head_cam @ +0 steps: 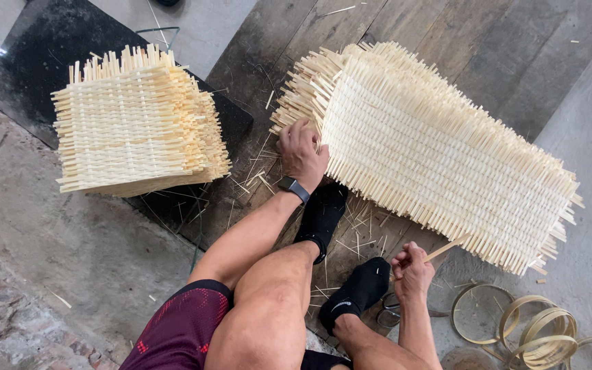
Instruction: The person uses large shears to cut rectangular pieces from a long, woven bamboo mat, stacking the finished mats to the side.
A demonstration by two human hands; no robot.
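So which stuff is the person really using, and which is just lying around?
In use:
left hand on the big woven mat
right hand holding a thin stick

Lying about:
stack of woven mats
bamboo hoops
loose splinters
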